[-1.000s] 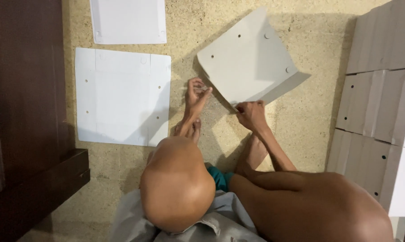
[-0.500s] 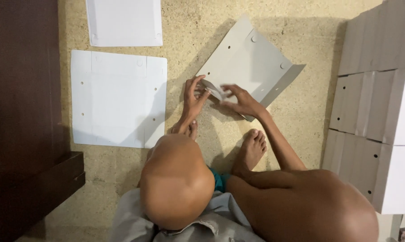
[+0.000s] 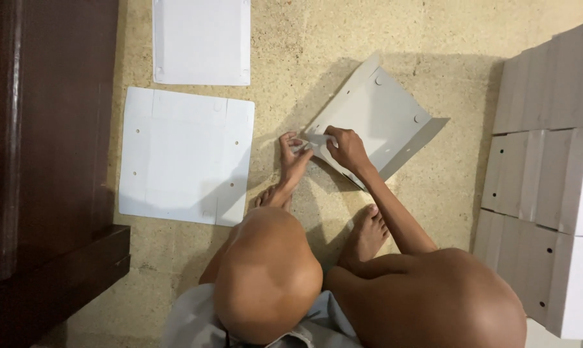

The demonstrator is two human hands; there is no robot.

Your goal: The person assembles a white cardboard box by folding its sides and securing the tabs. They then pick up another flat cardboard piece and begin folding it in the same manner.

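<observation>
I sit on the floor with both knees up. A grey flat cardboard box blank (image 3: 385, 116) with small round holes lies tilted on the floor in front of me, one side flap raised. My left hand (image 3: 294, 154) pinches its near left corner flap. My right hand (image 3: 346, 149) grips the same edge just to the right, fingers curled over the fold. The two hands almost touch. My feet rest just below the blank.
Two white flat cardboard blanks lie to the left, a large blank (image 3: 185, 154) and a further blank (image 3: 201, 40) at the top. Dark wooden furniture (image 3: 46, 142) fills the left side. Stacks of folded white boxes (image 3: 549, 187) stand at the right.
The grey blank has come down from a raised tilt to lie lower on the floor. My right hand moved up from my foot onto the blank's near edge, next to the left hand.
</observation>
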